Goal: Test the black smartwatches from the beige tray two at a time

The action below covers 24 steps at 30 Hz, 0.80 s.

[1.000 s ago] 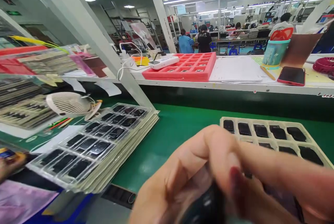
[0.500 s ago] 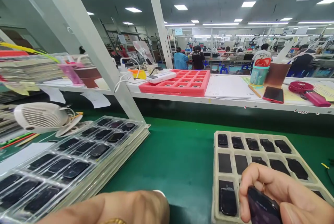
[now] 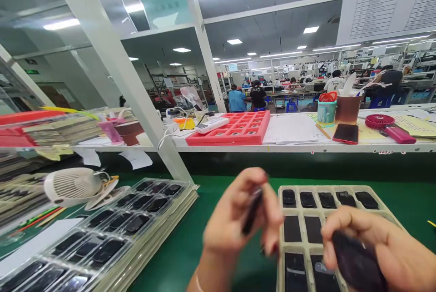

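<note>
My left hand (image 3: 241, 215) is raised over the green bench, smeared by motion, with its fingers pinching a thin dark piece (image 3: 252, 212) seen nearly edge-on. In my right hand (image 3: 384, 242), a small black screen (image 3: 357, 260) with rounded corners is held between thumb and fingers. That hand is above a cream tray (image 3: 301, 211), whose compartments hold several similar black screens and dark rectangular pads; the hand hides part of it. To the left lies a stack of clear plastic trays (image 3: 153, 237), the top one holding several black screens.
A white fan (image 3: 71, 186) lies behind the clear trays. Across the back runs a white shelf (image 3: 238, 149) on slanted posts, carrying a red foam tray (image 3: 235, 131), papers, a phone (image 3: 345, 134) and a pink handheld fan (image 3: 397, 134). Other people sit far off.
My left hand has risen from the bottom edge towards the cream tray, now with a dark piece in its fingers. My right hand keeps its black screen. The camera view has tilted up.
</note>
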Tool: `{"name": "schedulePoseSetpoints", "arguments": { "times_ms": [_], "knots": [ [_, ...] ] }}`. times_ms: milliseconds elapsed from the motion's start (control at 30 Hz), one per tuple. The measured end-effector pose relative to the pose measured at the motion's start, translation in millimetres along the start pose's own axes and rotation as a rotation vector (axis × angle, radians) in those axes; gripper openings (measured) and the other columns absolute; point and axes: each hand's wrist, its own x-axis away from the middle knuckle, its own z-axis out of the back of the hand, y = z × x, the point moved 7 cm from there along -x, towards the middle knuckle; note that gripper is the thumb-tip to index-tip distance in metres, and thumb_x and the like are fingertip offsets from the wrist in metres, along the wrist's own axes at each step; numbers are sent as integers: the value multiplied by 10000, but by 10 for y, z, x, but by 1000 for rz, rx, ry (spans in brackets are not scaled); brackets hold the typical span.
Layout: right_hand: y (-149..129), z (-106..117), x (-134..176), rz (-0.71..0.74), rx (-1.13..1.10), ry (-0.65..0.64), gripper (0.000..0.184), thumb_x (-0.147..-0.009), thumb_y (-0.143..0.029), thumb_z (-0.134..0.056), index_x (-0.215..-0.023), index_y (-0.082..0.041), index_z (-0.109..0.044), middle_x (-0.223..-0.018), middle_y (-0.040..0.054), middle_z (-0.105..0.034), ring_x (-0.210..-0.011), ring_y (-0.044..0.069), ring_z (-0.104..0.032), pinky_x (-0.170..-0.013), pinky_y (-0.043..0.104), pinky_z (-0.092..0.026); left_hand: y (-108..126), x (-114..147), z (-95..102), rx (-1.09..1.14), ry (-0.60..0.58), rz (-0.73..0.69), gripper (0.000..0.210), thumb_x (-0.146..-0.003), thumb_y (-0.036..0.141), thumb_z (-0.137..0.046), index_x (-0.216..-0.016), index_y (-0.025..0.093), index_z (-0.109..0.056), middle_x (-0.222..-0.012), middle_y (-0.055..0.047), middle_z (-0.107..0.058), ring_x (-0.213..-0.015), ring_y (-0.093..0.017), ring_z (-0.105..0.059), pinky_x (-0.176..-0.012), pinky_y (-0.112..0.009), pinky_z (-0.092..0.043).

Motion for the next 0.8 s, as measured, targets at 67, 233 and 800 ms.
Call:
{"name": "schedulePoseSetpoints", "arguments": {
  "times_ms": [67, 233, 800],
  "knots": [
    [-136, 283, -89, 24, 118, 71, 454, -919, -582, -716, -1245, -266, -703, -1102, 88, -730, -621, 130, -687, -574, 245, -548, -228, -343, -13, 8, 17, 105, 599, -701, 258, -847, -1236, 244, -577, -974, -45, -720, -635, -117, -690, -536, -180, -488],
    [-192, 1313, -248, -7, 220, 297, 516, -859, -487, -787, -1294, -231, -680, -1192, 141, -727, -863, 242, -738, -645, 312, -626, -957, -718, 302, -229, 330, 300, 738, -571, 76, -726, -1270, 179, -514, -1085, -77, -689, -727, -136, -684, -556, -199, -457],
    [-115, 1596, -148, 113, 524, 276, 426, -833, -309, -709, -1243, -223, -634, -1178, 102, -724, -884, 247, -727, -683, 326, -600, -1357, -604, 274, -493, 358, 390, 461, -699, 146, -679, -1145, 162, -564, -970, -40, -687, -665, -96, -652, -566, -200, -436]
  ]
}}
